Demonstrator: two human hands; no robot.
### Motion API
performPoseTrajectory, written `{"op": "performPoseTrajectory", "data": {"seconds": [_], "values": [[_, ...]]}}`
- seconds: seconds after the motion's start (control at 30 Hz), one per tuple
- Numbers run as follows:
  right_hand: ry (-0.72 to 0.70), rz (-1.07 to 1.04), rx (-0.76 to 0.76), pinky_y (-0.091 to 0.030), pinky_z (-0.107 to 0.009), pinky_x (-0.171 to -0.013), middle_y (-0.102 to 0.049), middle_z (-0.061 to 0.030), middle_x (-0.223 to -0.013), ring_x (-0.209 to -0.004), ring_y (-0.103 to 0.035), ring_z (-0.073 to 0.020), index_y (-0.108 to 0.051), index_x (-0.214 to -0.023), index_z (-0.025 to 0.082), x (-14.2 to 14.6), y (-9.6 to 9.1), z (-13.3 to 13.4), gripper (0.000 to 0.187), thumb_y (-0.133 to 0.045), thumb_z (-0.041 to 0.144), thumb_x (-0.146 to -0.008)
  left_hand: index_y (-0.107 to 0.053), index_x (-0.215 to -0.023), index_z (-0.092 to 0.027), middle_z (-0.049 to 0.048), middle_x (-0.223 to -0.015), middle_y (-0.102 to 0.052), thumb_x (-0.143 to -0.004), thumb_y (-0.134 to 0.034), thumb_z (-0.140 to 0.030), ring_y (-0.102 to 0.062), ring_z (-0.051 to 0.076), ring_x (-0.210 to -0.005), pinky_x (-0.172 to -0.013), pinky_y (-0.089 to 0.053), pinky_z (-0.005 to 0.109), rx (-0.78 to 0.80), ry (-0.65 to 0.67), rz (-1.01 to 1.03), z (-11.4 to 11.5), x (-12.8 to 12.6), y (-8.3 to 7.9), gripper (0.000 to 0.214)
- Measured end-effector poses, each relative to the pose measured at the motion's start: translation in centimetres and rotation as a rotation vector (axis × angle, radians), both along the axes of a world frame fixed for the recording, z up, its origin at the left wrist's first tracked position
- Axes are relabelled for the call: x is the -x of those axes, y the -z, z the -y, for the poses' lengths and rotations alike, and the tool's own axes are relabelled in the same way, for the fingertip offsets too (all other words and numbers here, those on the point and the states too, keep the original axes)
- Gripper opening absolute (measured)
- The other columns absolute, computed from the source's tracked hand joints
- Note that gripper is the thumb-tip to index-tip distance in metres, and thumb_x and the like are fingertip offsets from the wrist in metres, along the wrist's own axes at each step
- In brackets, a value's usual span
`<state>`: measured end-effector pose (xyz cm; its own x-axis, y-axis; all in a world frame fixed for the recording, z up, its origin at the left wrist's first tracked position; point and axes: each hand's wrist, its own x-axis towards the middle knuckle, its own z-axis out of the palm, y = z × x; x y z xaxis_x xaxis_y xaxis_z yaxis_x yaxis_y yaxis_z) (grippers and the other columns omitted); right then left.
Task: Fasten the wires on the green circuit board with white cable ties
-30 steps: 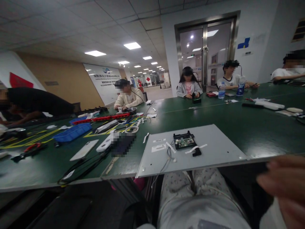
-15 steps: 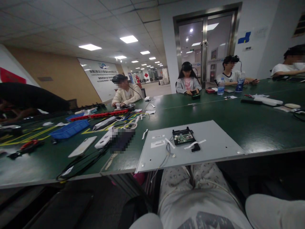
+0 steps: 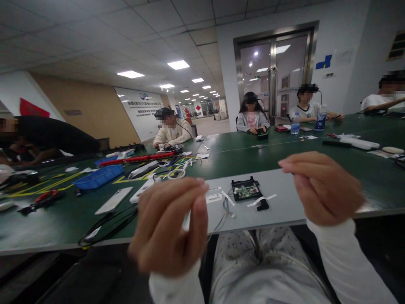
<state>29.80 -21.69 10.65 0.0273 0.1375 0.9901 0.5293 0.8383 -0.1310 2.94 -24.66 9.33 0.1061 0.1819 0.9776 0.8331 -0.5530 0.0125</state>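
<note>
My left hand (image 3: 172, 226) is raised in front of the table's near edge, fingers curled toward the thumb in a pinch with nothing visible in it. On the other side, my right hand (image 3: 322, 188) hovers over the right part of a flat grey panel (image 3: 281, 204), its fingertips also pinched together and nothing showing between them. Between the hands, a green circuit board (image 3: 246, 192) in a black frame lies on the panel. Strips of white tape (image 3: 262, 200), a small black piece (image 3: 263, 205) and a thin grey cable (image 3: 225, 213) with a white connector are beside it.
Left on the green table (image 3: 218, 159) lie a white phone (image 3: 114, 200), black cables (image 3: 109, 226), a blue tray (image 3: 99, 177) and a red strip (image 3: 139, 158). Bottles (image 3: 295, 123) stand at the far right. Several people (image 3: 251, 114) sit around the table.
Both my hands have come up into view from below, closed in pinches. The camera view has tilted slightly upward. The panel and circuit board lie as before.
</note>
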Motion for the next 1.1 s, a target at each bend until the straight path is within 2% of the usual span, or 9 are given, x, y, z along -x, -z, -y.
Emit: {"op": "performPoseTrajectory", "data": {"seconds": [0.07, 0.13, 0.23, 0.33, 0.43, 0.57, 0.73, 0.93, 1.1], "values": [[0.010, 0.030, 0.090, -0.044, -0.033, -0.074, -0.059, -0.0035, -0.088, -0.083, -0.055, -0.0159, -0.057, -0.089, 0.021, 1.2, -0.3, -4.6, 0.020, -0.046, 0.017, -0.073, -0.057, -0.088, -0.017, 0.0050, -0.094, -0.058, -0.076, -0.047, -0.025, -0.051, 0.017, -0.091, -0.083, -0.038, 0.034, 0.170, -0.133, -0.034, -6.5, -0.8, -2.9, 0.018], [0.018, 0.059, 0.208, -0.043, -0.031, -0.074, -0.059, -0.0038, -0.086, -0.080, -0.054, -0.0147, -0.057, -0.086, 0.019, 1.9, 0.7, -9.3, 0.018, -0.044, 0.018, -0.074, -0.058, -0.084, -0.015, 0.0062, -0.088, -0.059, -0.077, -0.043, -0.029, -0.052, 0.017, -0.088, -0.079, -0.039, 0.032, 0.328, -0.292, -0.054, -12.8, 0.1, -3.4, 0.022], [0.030, 0.080, 0.394, -0.043, -0.027, -0.071, -0.060, -0.0042, -0.083, -0.074, -0.054, -0.0130, -0.057, -0.083, 0.016, 2.1, 3.5, -15.4, 0.018, -0.043, 0.018, -0.072, -0.058, -0.088, -0.016, 0.0086, -0.092, -0.059, -0.074, -0.045, -0.032, -0.053, 0.020, -0.087, -0.074, -0.040, 0.032, 0.757, -0.555, -0.073, -20.3, 3.4, -0.4, 0.024], [0.037, 0.049, 0.563, -0.043, -0.025, -0.068, -0.060, -0.0029, -0.080, -0.069, -0.054, -0.0115, -0.059, -0.080, 0.017, 2.6, 6.3, -20.0, 0.019, -0.043, 0.019, -0.069, -0.058, -0.090, -0.017, 0.0118, -0.100, -0.057, -0.070, -0.050, -0.031, -0.051, 0.025, -0.094, -0.076, -0.039, 0.036, 1.087, -0.725, -0.061, -24.5, 6.1, 3.8, 0.026], [0.024, -0.011, 0.720, -0.044, -0.024, -0.068, -0.062, -0.0001, -0.074, -0.066, -0.055, -0.0110, -0.060, -0.074, 0.019, 3.5, 9.1, -23.1, 0.017, -0.046, 0.019, -0.065, -0.058, -0.092, -0.016, 0.0135, -0.104, -0.055, -0.069, -0.052, -0.031, -0.050, 0.028, -0.097, -0.077, -0.039, 0.039, 1.225, -0.825, 0.006, -26.1, 7.2, 7.1, 0.028], [-0.076, -0.089, 0.880, -0.045, -0.024, -0.065, -0.063, 0.0019, -0.068, -0.064, -0.057, -0.0114, -0.061, -0.072, 0.020, 4.6, 12.8, -25.3, 0.016, -0.048, 0.021, -0.062, -0.059, -0.089, -0.018, 0.0115, -0.101, -0.057, -0.072, -0.046, -0.021, -0.051, 0.025, -0.096, -0.074, -0.041, 0.036, 1.207, -0.874, 0.049, -26.1, 7.9, 9.6, 0.022], [-0.231, -0.340, 1.060, -0.044, -0.023, -0.052, -0.064, -0.0007, -0.067, -0.054, -0.057, -0.0117, -0.060, -0.069, 0.018, 4.2, 15.8, -26.4, 0.016, -0.052, 0.023, -0.057, -0.061, -0.087, -0.019, 0.0112, -0.100, -0.058, -0.072, -0.044, -0.017, -0.052, 0.024, -0.094, -0.072, -0.042, 0.035, 1.151, -0.863, 0.042, -25.8, 8.7, 10.5, 0.023], [-0.420, -0.622, 1.189, -0.039, -0.019, -0.043, -0.064, -0.0044, -0.069, -0.053, -0.055, -0.0111, -0.060, -0.069, 0.016, 3.3, 17.0, -27.1, 0.019, -0.054, 0.022, -0.052, -0.062, -0.088, -0.021, 0.0106, -0.099, -0.060, -0.070, -0.048, -0.019, -0.054, 0.024, -0.092, -0.072, -0.042, 0.033, 1.129, -0.806, 0.090, -26.3, 9.7, 11.2, 0.023], [-0.474, -0.682, 1.206, -0.039, -0.019, -0.041, -0.064, -0.0044, -0.067, -0.050, -0.053, -0.0098, -0.061, -0.067, 0.016, 3.4, 17.8, -27.3, 0.018, -0.056, 0.020, -0.050, -0.064, -0.086, -0.022, 0.0102, -0.096, -0.061, -0.070, -0.048, -0.018, -0.056, 0.023, -0.088, -0.070, -0.042, 0.030, 1.114, -0.757, 0.107, -26.6, 10.3, 11.5, 0.023]]}}
